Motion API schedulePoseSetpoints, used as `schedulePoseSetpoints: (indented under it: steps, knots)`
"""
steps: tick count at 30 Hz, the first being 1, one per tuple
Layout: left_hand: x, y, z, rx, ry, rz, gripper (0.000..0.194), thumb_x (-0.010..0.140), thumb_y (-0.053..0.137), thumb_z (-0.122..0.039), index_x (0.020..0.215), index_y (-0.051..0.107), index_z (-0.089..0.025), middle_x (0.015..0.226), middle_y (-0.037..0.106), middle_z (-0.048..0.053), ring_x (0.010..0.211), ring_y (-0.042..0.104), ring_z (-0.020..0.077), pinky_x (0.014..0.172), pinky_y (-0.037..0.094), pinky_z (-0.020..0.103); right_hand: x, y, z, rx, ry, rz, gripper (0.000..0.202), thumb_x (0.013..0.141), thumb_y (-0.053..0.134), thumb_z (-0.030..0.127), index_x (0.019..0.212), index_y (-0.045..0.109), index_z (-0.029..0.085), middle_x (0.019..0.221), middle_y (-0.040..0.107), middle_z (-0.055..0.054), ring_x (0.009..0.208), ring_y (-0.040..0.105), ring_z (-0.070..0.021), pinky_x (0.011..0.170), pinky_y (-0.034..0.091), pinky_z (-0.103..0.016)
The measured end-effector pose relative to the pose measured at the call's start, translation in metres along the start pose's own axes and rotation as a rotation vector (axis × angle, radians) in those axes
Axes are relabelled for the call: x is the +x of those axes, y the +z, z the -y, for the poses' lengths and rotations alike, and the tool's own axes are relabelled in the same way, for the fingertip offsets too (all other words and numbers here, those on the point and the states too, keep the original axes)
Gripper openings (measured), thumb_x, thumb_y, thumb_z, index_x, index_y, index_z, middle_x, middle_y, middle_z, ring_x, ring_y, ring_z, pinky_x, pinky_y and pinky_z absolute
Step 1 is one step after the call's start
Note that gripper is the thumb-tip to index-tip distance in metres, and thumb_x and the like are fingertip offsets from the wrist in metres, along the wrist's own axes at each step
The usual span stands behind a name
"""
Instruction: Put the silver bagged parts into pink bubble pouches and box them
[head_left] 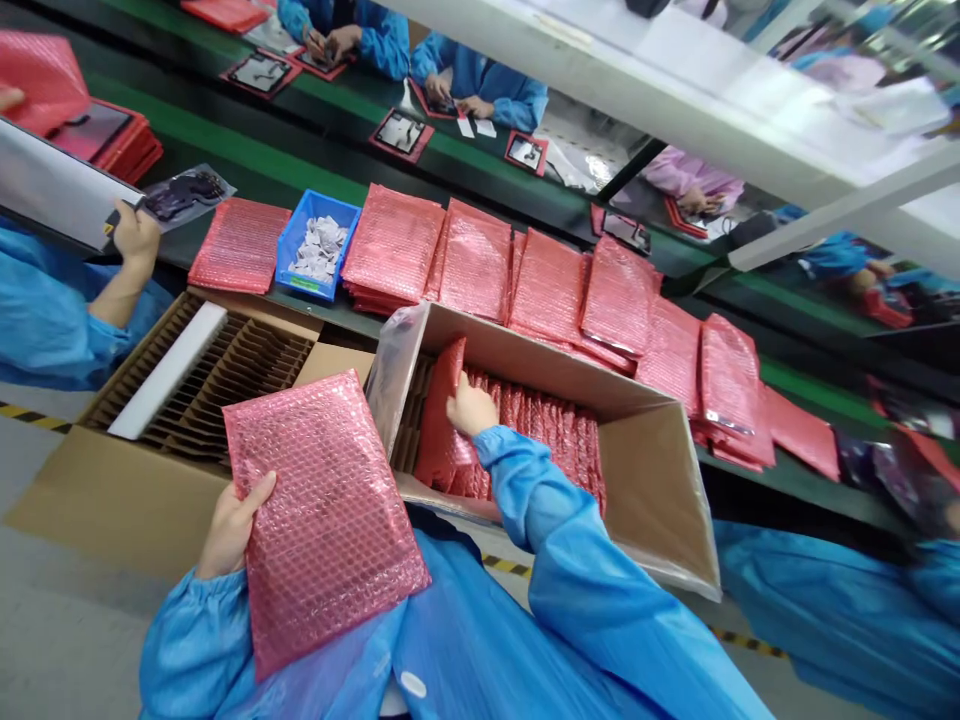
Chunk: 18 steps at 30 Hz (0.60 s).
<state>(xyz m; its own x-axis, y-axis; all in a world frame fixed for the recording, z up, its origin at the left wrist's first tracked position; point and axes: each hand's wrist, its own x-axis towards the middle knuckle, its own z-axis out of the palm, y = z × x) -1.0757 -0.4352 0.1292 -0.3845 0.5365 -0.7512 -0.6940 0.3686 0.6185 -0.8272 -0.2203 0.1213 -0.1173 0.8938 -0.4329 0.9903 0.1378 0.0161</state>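
Observation:
A flat red bubble-wrap pouch (322, 520) is tilted in front of my body, and my left hand (238, 522) grips its left edge, thumb on top. Inside the open lined cardboard box (652, 480), my right hand (472, 408) has its fingers closed on another red pouch (441, 425) at the left end of a packed row. That pouch leans and rises above the row (555, 430). Brown divider slots show left of it. My right fingertips are partly hidden against the pouch.
Left stands a divided carton (142, 465) with a white foam strip (169, 370). Behind are stacked red pouches (394, 240), a blue bin (309, 285) of small packets and a green conveyor (330, 175). Co-workers in blue sleeves (45, 310) are at left, right and across.

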Motion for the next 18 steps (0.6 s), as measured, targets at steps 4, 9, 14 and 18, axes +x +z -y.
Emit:
schedulePoseSetpoints:
  steps: [4,9,14,18]
  knots:
    - [-0.002,0.006,-0.002,0.027,0.016,0.005,0.055,0.043,0.086,-0.033,0.089,0.064,-0.013,0.076,0.071,0.006,0.091,0.067,0.0330,0.077,0.058,0.041,-0.006,0.045,0.024,0.037,-0.003,0.070,0.075,0.085,0.042,0.012,0.145,0.001,-0.009,0.102,0.065,-0.026,0.096,0.065,-0.0297,0.081,0.050,-0.039]
    - [-0.003,0.007,-0.001,0.051,0.030,0.011,0.055,0.045,0.085,-0.038,0.090,0.064,-0.014,0.077,0.071,0.005,0.088,0.068,0.0301,0.076,0.058,0.039,-0.019,0.064,0.021,0.077,0.000,0.109,0.082,0.085,0.048,0.014,0.144,-0.004,-0.010,0.102,0.064,-0.026,0.096,0.065,-0.0290,0.081,0.050,-0.038]
    - [-0.007,0.016,-0.003,0.087,0.048,0.024,0.054,0.045,0.085,-0.040,0.086,0.064,-0.013,0.074,0.071,0.005,0.084,0.069,0.0299,0.073,0.059,0.038,0.003,0.068,0.020,0.117,0.044,0.161,0.048,0.097,0.045,0.031,0.139,0.036,0.009,0.110,0.063,-0.014,0.099,0.063,-0.0234,0.088,0.050,-0.043]
    - [-0.014,0.030,-0.010,0.136,0.082,0.083,0.055,0.045,0.085,-0.043,0.086,0.065,-0.013,0.075,0.071,0.005,0.083,0.069,0.0291,0.073,0.058,0.038,0.018,0.061,0.022,0.193,0.037,0.177,0.036,0.094,0.053,0.036,0.123,0.054,0.014,0.116,0.058,-0.011,0.103,0.059,-0.0215,0.092,0.048,-0.044]
